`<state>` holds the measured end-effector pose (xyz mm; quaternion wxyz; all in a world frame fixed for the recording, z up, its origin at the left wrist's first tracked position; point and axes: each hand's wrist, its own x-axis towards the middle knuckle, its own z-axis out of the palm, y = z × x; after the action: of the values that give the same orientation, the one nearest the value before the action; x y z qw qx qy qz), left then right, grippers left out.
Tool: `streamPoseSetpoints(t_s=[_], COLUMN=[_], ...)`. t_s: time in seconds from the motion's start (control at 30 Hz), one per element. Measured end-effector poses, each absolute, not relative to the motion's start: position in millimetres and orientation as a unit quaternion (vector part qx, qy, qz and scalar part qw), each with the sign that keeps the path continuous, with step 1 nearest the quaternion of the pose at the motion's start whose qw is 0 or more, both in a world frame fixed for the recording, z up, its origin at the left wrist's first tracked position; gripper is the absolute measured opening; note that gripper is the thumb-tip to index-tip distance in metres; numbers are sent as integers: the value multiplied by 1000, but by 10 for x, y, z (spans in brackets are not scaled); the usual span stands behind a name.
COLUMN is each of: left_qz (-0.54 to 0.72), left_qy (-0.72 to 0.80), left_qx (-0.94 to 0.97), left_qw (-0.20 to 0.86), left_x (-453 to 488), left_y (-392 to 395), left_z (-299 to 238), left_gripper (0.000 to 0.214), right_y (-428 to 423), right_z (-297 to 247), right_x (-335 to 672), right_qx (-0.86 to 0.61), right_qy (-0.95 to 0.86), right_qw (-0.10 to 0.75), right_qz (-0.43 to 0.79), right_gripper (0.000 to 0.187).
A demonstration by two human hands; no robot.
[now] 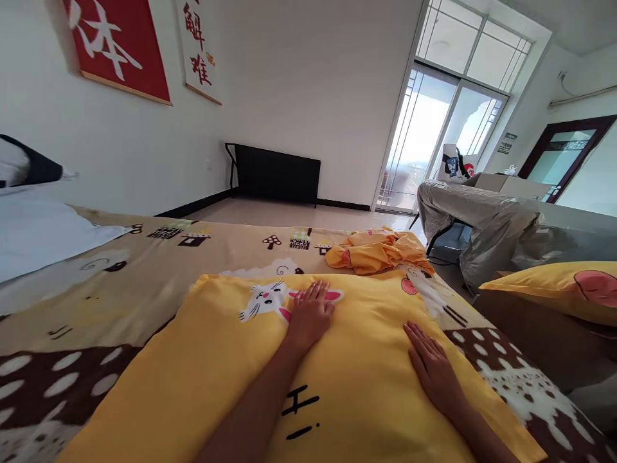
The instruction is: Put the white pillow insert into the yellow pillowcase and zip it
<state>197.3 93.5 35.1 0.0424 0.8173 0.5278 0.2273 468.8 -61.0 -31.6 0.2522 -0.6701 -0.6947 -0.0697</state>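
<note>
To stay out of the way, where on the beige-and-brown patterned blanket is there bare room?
The blanket is bare between the white fabric at left and the yellow rabbit-print pillowcase, and along the blanket's far edge, left of the crumpled orange cloth. Crowded: the pillowcase, where left hand and right hand lie flat.

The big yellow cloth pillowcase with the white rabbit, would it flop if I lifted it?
The yellow pillowcase would probably sag, since its cloth shows soft creases. It likely wouldn't roll: it lies broad and low on the beige-and-brown patterned blanket.
</note>
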Motion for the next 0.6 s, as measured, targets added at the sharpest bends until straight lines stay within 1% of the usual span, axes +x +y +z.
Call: streamPoseSetpoints(t_s=[0.17, 0.4, 0.53, 0.6], left_qz=[217, 170, 178, 198], left_qy=[543, 645, 673, 665], left_qx=[810, 742, 715, 717], left_qw=[39, 66, 71, 67], left_x=[1621, 565, 6, -297], left_y=[1128, 1469, 1465, 1466], left_z=[388, 133, 21, -71], left_gripper=[53, 56, 58, 55], right_y=[-767, -824, -817, -820], right_z=[-523, -563, -552, -551], right_x=[4991, 5050, 5041, 5040], right_qx=[-698, -712, -714, -714], right_qy=[-655, -629, -623, -623], right_qw=[283, 313, 320, 320], right_qz=[-59, -1, 16, 19], right_gripper=[48, 51, 52, 52])
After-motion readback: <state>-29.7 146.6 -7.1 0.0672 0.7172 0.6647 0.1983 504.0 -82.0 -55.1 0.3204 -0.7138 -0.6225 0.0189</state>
